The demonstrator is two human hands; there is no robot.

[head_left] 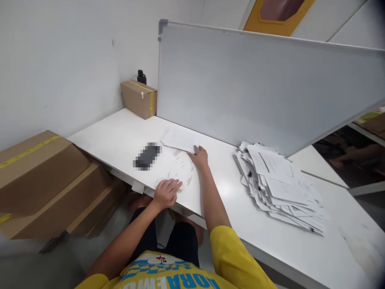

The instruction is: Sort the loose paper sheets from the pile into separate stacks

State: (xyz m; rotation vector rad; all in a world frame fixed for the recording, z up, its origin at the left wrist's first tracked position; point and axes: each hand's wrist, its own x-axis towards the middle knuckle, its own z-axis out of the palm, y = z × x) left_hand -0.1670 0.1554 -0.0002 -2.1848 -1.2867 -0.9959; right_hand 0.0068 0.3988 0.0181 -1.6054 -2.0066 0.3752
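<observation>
My left hand (166, 193) rests at the near edge of the white table (120, 136), fingers bent and pressing down on a white sheet of paper (177, 166). My right hand (199, 155) reaches farther in, its fingers closed on the edge of a folded white paper (180, 140) lying near the partition. A dark, blurred-out flat object (147, 156) lies on the table just left of the papers.
A large messy pile of white papers (279, 184) lies to the right. A grey partition board (255, 88) stands along the table's back. A small cardboard box (138, 98) sits at the far corner; big cardboard boxes (39, 176) stand left of the table.
</observation>
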